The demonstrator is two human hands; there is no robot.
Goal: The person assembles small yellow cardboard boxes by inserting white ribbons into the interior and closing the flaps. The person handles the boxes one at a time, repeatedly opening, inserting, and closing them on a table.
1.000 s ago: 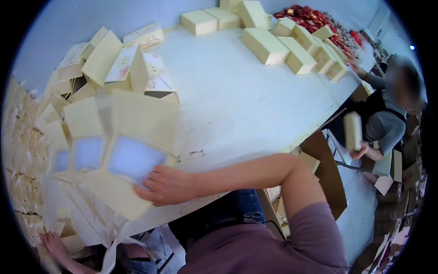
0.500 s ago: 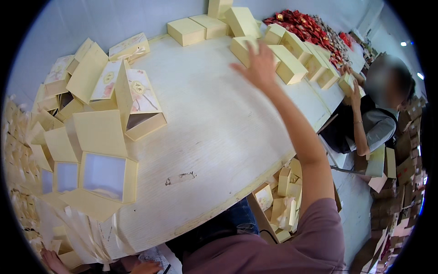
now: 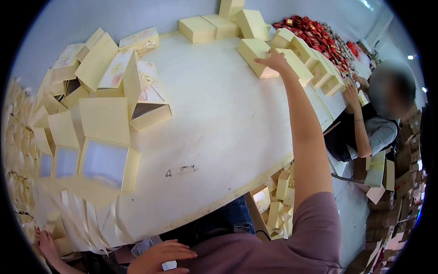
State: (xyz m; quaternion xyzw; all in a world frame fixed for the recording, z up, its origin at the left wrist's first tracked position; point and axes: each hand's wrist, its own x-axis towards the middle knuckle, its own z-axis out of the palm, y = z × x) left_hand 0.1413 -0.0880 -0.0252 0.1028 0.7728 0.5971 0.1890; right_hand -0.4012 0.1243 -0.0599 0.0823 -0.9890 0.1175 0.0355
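Note:
My right hand (image 3: 274,61) is stretched far across the pale table (image 3: 214,114). Its fingers lie on the top of a closed cream box (image 3: 256,55) in a row of like boxes; they are not closed round it. My left hand (image 3: 160,256) rests low at my lap below the table's near edge, fingers apart, beside a small white piece (image 3: 169,265). An open cream box with a white lining (image 3: 106,163) lies at the near left of the table.
Cream boxes and lids (image 3: 98,73) pile up along the left, with flat paper strips (image 3: 86,219) at the near corner. Red packets (image 3: 315,36) heap at the far right. A seated person (image 3: 374,123) works at the right. Another person's hand (image 3: 45,242) shows bottom left.
My right hand left the open boxes at the near left, swept across the table and landed on the far cream box. My left hand has come into view at my lap.

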